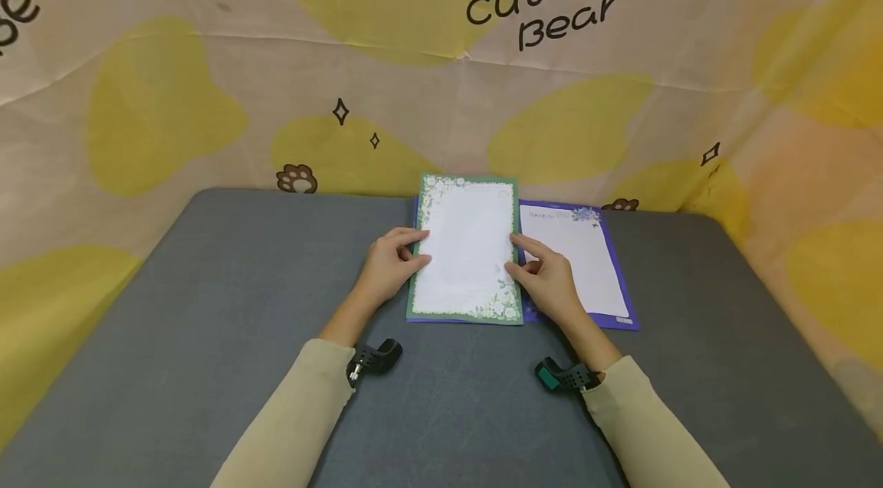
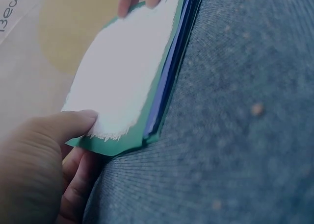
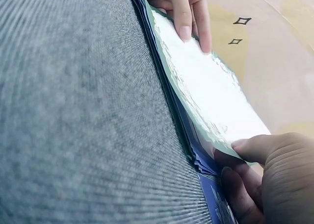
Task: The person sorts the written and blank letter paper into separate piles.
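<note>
A white sheet of paper with a green floral border [image 1: 465, 243] lies on top of a stack, upright to me in the head view. My left hand [image 1: 386, 266] pinches its left edge, thumb on the face and fingers beneath, as the left wrist view shows. At the opposite edge my right hand [image 1: 552, 285] pinches the sheet the same way, and that side is lifted a little from the layers below. Purple and green edges of the stacked papers [image 3: 184, 131] show under it in the right wrist view. Most of their faces are hidden.
A purple-bordered sheet [image 1: 586, 262] with blue flowers in its corner lies to the right, partly under my right hand. All of it rests on a grey table [image 1: 276, 281]. Behind the table's far edge hangs a yellow-patterned cloth [image 1: 414, 90].
</note>
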{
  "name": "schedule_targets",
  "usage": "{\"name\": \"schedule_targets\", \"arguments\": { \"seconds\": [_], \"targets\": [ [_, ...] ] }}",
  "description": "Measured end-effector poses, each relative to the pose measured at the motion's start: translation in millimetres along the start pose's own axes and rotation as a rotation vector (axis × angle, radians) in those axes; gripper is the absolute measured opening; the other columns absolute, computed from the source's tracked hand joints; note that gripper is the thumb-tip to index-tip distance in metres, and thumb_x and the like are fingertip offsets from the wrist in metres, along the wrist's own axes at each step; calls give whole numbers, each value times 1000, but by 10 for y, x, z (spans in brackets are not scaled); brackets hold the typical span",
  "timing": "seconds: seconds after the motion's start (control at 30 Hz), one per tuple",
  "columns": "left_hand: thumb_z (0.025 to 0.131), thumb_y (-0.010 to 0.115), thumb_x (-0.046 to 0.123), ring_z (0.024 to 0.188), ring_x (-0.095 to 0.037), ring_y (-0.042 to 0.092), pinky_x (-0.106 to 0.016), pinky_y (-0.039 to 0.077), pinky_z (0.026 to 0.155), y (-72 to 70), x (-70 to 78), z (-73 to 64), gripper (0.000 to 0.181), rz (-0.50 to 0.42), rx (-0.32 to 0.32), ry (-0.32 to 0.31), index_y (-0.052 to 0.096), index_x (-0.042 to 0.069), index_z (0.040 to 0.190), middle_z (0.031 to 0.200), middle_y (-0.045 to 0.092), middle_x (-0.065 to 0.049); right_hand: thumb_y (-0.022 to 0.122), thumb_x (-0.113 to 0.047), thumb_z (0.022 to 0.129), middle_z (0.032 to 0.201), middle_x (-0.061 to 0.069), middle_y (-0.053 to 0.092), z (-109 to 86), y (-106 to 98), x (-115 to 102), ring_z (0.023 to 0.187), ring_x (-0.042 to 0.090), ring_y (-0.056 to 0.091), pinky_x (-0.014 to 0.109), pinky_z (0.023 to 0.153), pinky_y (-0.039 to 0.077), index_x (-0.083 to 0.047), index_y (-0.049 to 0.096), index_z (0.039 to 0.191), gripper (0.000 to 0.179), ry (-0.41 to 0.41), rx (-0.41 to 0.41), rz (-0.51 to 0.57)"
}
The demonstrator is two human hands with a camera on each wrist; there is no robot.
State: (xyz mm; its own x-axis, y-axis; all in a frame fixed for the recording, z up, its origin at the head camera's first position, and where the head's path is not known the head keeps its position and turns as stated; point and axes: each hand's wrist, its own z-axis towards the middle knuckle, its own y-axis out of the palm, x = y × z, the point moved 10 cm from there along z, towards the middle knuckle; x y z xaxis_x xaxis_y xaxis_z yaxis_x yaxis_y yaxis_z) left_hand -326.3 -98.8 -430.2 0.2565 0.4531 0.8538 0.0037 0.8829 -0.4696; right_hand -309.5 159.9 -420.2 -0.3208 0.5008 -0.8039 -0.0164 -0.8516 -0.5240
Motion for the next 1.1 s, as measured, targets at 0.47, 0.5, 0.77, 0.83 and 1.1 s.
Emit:
{"name": "schedule_targets", "arguments": {
  "seconds": [0.47, 0.5, 0.77, 0.83, 1.1],
  "targets": [
    [90, 76, 13, 75, -18, 55, -27, 44, 63, -127, 32, 12, 44, 91, -48, -9, 67, 7, 133, 135, 64, -14, 76, -8, 90, 142, 16, 62, 51, 118, -122, 59, 3, 61, 21, 51, 44, -8, 60, 142, 54, -21, 3, -28],
    [90, 76, 13, 75, -18, 54, -28, 44, 64, -150, 34, 4, 44, 101, -48, -9, 68, 7, 133, 135, 64, -14, 76, -9, 90, 132, 16, 68, 54, 139, -129, 57, 3, 59, 21, 50, 43, -9, 60, 142, 54, -10, -2, -23],
    [93, 73, 13, 72, -16, 51, -27, 43, 64, -109, 239, -23, 43, 137, -113, 86, 66, 4, 134, 137, 62, -18, 75, -14, 90, 43, -9, 30, -3, 71, -87, 39, 9, 22, 23, 38, 23, -17, 62, 140, 52, 216, -37, 106],
    [93, 73, 12, 69, -16, 50, -27, 43, 61, -135, 317, -16, 42, 132, -110, 101, 66, 4, 133, 135, 63, -17, 75, -16, 90, 43, -10, 30, -1, 48, -144, 40, 9, 22, 23, 38, 24, -17, 62, 141, 52, 229, -55, 106],
    [97, 68, 17, 62, -15, 47, -27, 43, 57, -399, 542, -56, 39, 237, -137, 69, 66, 9, 136, 137, 62, -13, 68, -18, 96, 133, 16, 66, 105, 4, -511, 61, 12, 65, 26, 59, 57, -12, 64, 138, 43, 224, -90, 141]
  ]
}}
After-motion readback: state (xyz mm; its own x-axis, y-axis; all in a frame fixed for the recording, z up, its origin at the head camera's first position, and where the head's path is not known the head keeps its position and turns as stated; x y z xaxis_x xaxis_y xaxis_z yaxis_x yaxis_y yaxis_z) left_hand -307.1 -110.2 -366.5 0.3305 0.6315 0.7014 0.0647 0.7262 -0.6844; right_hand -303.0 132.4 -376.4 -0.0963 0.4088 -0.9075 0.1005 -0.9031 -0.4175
